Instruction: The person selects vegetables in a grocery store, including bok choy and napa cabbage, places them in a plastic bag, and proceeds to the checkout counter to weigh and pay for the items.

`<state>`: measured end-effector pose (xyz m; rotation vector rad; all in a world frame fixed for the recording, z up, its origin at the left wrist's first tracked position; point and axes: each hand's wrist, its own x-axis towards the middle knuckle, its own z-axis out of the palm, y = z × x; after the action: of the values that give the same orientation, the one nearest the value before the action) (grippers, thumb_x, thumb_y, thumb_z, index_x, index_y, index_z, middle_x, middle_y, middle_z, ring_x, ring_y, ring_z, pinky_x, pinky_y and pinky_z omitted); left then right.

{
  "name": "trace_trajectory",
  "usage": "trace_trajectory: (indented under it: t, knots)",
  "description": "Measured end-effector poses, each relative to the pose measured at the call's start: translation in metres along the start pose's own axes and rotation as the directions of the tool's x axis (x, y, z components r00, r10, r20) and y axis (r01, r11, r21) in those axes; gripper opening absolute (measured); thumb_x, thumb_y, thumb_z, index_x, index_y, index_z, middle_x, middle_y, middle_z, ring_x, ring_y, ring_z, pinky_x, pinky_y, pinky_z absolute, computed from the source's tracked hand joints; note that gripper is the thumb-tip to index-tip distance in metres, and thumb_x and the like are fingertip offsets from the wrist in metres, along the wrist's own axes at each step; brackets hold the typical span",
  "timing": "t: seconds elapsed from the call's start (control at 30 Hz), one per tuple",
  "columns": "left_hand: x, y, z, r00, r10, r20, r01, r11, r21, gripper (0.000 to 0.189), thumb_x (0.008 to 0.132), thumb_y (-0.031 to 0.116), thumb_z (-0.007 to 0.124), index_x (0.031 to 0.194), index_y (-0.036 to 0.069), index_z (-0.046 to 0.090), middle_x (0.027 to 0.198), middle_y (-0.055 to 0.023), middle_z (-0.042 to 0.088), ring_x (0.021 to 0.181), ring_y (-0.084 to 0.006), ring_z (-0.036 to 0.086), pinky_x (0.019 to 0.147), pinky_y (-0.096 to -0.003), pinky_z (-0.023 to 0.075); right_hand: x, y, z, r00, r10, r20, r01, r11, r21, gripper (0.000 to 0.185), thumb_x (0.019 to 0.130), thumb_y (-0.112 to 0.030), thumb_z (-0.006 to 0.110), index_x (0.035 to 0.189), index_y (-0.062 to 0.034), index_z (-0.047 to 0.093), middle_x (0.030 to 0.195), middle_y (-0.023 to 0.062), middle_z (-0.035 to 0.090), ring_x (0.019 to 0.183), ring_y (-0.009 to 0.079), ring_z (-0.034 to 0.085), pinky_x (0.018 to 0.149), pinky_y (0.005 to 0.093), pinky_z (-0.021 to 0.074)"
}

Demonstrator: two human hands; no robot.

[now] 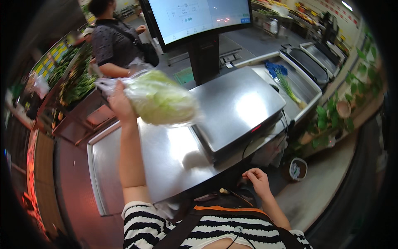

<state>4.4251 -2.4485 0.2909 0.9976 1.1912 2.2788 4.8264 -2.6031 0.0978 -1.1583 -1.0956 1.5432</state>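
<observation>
My left hand (119, 101) is raised and grips the top of a clear plastic bag. Inside the bag is a pale green leafy vegetable (164, 99), probably a cabbage. It hangs in the air over the left edge of the scale's steel weighing plate (236, 102) and the steel counter (168, 168). Down by the apron, past the counter's near edge, my right hand (257, 180) has its fingers curled together, with nothing visible in them. Behind the scale stands a lit display screen (202, 18).
Beyond the counter at the left is a person (119, 46) beside a rack of leafy greens (74, 81). Green onions (287, 85) and a blue bundle (276, 68) lie in a tray at the right. A waste bin (298, 169) and potted plants (335, 115) are at the right.
</observation>
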Motion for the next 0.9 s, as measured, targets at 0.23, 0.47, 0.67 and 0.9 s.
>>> trace_trajectory:
  t: [0.23, 0.47, 0.67, 0.9]
  knots:
    - [-0.098, -0.076, 0.133, 0.926, -0.335, -0.174, 0.282, 0.920, -0.272, 0.025, 0.088, 0.027, 0.051, 0.083, 0.003, 0.057, 0.081, -0.0053, 0.055, 0.074, -0.0134, 0.052, 0.068, -0.0267, 0.0434, 0.066, -0.081, -0.083, 0.963, -0.063, 0.264, 0.077, 0.996, -0.045, 0.010, 0.086, -0.007, 0.053, 0.087, 0.0025, 0.057, 0.086, 0.0102, 0.062, 0.081, 0.0157, 0.060, 0.076, 0.0277, 0.0479]
    - [-0.129, -0.109, 0.162, 0.867, -0.426, -0.257, 0.261, 0.829, -0.495, 0.021, 0.089, 0.021, 0.049, 0.092, 0.000, 0.053, 0.088, -0.0088, 0.056, 0.078, -0.0173, 0.055, 0.071, -0.0302, 0.0464, 0.110, -0.100, -0.091, 0.937, -0.137, 0.320, 0.095, 0.985, 0.144, 0.009, 0.087, -0.007, 0.051, 0.086, 0.0005, 0.056, 0.085, 0.0102, 0.062, 0.079, 0.0160, 0.059, 0.076, 0.0279, 0.0474]
    - [-0.124, -0.098, 0.143, 0.843, -0.459, -0.281, 0.255, 0.801, -0.541, 0.022, 0.090, 0.021, 0.048, 0.091, -0.001, 0.052, 0.088, -0.0100, 0.056, 0.079, -0.0198, 0.056, 0.072, -0.0325, 0.0473, 0.109, -0.099, -0.063, 0.883, -0.128, 0.452, 0.070, 0.987, 0.144, 0.007, 0.086, -0.006, 0.051, 0.087, 0.0002, 0.055, 0.087, 0.0113, 0.062, 0.080, 0.0166, 0.059, 0.078, 0.0289, 0.0462]
    - [-0.124, -0.069, 0.120, 0.788, -0.604, -0.117, 0.353, 0.600, -0.718, 0.025, 0.091, 0.025, 0.047, 0.089, 0.000, 0.052, 0.090, -0.0132, 0.057, 0.083, -0.0233, 0.058, 0.077, -0.0356, 0.0485, 0.112, -0.116, -0.023, 0.894, -0.240, 0.379, 0.129, 0.947, 0.295, 0.058, 0.080, -0.015, 0.062, 0.129, -0.0061, 0.032, 0.118, 0.0149, 0.047, 0.102, 0.0220, 0.051, 0.084, 0.0347, 0.0443]
